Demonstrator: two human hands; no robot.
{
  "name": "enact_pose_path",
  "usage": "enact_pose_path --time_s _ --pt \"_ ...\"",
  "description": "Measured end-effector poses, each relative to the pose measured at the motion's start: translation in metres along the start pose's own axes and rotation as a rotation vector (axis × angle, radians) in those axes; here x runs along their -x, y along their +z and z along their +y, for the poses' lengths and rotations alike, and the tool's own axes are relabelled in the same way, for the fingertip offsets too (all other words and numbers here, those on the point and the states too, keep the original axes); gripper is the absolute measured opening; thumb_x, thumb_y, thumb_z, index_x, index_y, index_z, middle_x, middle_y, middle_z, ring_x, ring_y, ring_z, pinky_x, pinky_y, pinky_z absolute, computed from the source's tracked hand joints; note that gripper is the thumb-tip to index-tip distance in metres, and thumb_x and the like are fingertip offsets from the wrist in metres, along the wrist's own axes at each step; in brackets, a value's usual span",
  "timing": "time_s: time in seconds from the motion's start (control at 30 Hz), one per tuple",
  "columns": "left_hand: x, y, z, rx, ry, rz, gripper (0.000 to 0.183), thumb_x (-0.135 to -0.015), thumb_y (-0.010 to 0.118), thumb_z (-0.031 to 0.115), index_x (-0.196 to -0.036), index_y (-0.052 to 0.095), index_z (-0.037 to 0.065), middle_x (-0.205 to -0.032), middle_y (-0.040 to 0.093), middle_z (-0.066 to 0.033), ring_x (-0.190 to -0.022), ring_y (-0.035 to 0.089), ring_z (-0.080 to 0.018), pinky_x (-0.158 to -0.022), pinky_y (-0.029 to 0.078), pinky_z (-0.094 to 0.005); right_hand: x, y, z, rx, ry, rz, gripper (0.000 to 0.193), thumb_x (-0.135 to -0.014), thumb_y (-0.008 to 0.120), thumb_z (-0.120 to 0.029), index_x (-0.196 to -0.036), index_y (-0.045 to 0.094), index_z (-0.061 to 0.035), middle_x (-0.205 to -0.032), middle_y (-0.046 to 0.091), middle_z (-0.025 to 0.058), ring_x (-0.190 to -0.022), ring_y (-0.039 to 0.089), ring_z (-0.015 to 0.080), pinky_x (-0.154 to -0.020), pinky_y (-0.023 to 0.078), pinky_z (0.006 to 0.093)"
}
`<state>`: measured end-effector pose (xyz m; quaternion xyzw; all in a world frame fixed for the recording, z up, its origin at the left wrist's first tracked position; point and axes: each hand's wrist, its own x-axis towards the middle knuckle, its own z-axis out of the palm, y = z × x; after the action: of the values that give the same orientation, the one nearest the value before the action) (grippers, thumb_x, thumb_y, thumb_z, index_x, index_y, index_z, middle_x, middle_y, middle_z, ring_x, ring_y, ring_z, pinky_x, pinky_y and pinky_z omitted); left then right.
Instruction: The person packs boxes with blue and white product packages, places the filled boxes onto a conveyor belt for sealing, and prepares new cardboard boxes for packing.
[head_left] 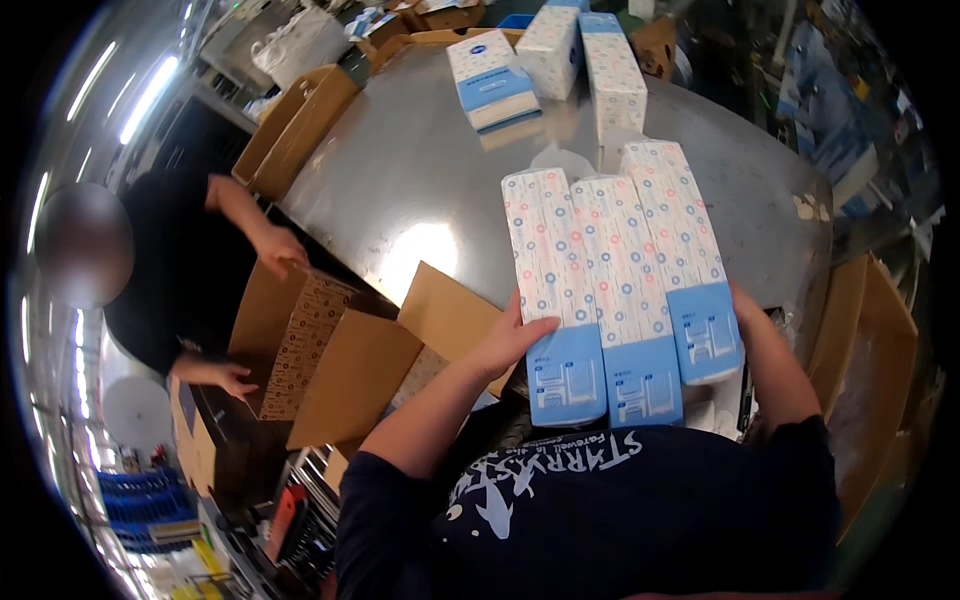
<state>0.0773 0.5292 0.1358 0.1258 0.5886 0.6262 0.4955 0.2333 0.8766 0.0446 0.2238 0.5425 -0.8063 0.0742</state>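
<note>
Three patterned packs (pixel 628 265) abreast between hands (pixel 508 342); hands holding row's outer sides.

Three wrapped packs (pixel 622 260) are side by side; behind them (on the metal table (pixel 370 190)) sit other packs (pixel 492 82); left, an open carton (pixel 355 375).

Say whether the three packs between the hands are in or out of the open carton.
Out: the packs are side by side between left hand and right hand, right of the carton.
</note>
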Motion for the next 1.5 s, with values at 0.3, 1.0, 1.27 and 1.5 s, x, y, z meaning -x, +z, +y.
enact_pose_path --time_s 0.3,1.0,1.27,1.5 --pt "0.117 0.019 0.093 -0.4 0.732 0.098 0.095 -0.072 0.077 0.026 -0.142 0.017 0.003 -0.133 0.041 -0.0152 -0.122 0.041 -0.0233 -0.098 0.038 -0.0367 0.044 0.106 -0.128 0.46 -0.476 0.026 0.049 -0.089 0.056 -0.034 -0.131 0.049 -0.0114 -0.118 0.058 0.0149 -0.1 0.058 0.0275 -0.086 0.047 0.0367" --pt "0.335 -0.159 -0.109 -1.393 -0.033 0.88 0.095 -0.057 0.083 0.023 -0.138 0.035 0.01 -0.139 0.036 -0.0177 -0.121 0.041 -0.0383 -0.097 0.036 -0.0501 0.113 0.255 -0.04 1.052 -0.198 -0.304 0.051 -0.087 0.061 -0.034 -0.131 0.049 -0.0125 -0.118 0.059 0.007 -0.102 0.056 0.0167 -0.085 0.046 0.0321" --pt "0.357 -0.197 -0.169 -1.545 -0.161 0.723 0.089 -0.065 0.075 0.017 -0.141 0.031 0.025 -0.137 0.028 -0.025 -0.124 0.032 -0.044 -0.1 0.03 -0.0533 0.157 0.0 -0.011 1.037 -0.019 0.629 0.039 -0.076 0.069 -0.03 -0.106 0.065 -0.0048 -0.096 0.066 0.0116 -0.087 0.062 0.0207 -0.076 0.048 0.0305" --pt "0.291 -0.175 -0.15 -1.528 -0.734 0.582 0.086 -0.074 0.067 0.011 -0.146 0.021 0.022 -0.143 0.019 -0.026 -0.13 0.023 -0.0451 -0.106 0.026 -0.0498 0.182 -0.071 0.018 1.22 -0.03 0.889 0.042 -0.074 0.069 -0.033 -0.105 0.065 -0.0047 -0.092 0.066 0.0136 -0.086 0.063 0.0261 -0.077 0.049 0.0348"
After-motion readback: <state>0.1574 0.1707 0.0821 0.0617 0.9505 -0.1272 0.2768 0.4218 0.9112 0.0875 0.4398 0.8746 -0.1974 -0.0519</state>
